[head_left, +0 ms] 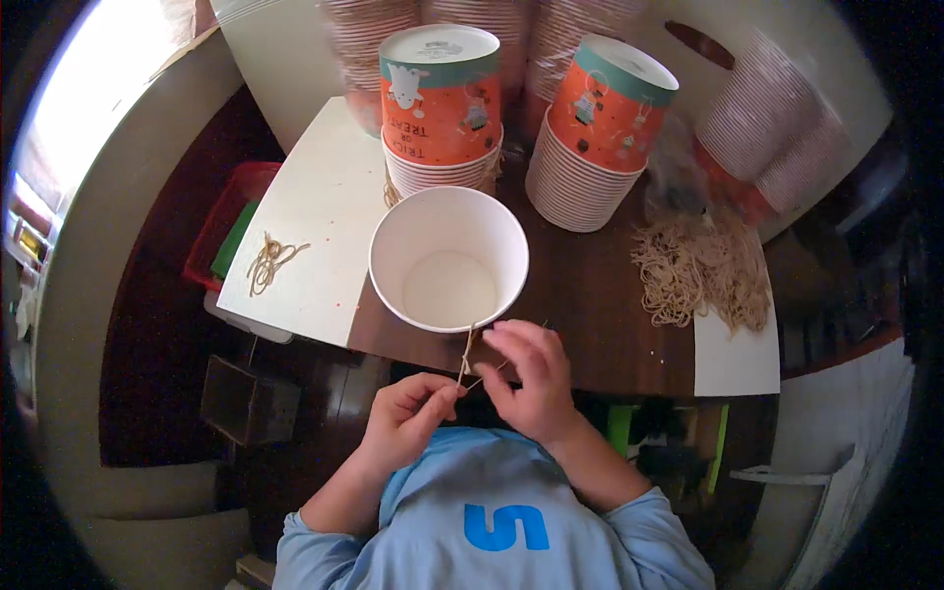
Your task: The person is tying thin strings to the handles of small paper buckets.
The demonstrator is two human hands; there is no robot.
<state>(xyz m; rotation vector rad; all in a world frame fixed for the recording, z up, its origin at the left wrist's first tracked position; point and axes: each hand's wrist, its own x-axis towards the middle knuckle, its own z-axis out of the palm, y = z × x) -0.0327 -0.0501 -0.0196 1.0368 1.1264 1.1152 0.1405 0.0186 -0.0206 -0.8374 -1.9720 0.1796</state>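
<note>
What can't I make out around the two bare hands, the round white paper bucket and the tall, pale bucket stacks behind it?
Head view: part of the thin tan cord, hidden by the fingertips of the left hand.
Head view: whether the right hand grips the cord; too small to tell.
Head view: the bucket's outer wall, hidden by its rim.
Head view: the stacks' upper parts, cut off by the upper edge.

"What can't you see well?"

"The left hand (405, 420) hides one bit of the string (465, 364), and near the right hand (534, 385) it gets too thin to follow."

"And at the back?"

"The tall cup stacks (364, 44) are chopped off by the top edge."

"The red bin (204, 246)?"

"The table (590, 295) covers some of it."

"The blue shirt (492, 482)?"

"The bottom edge cuts it off."
</note>
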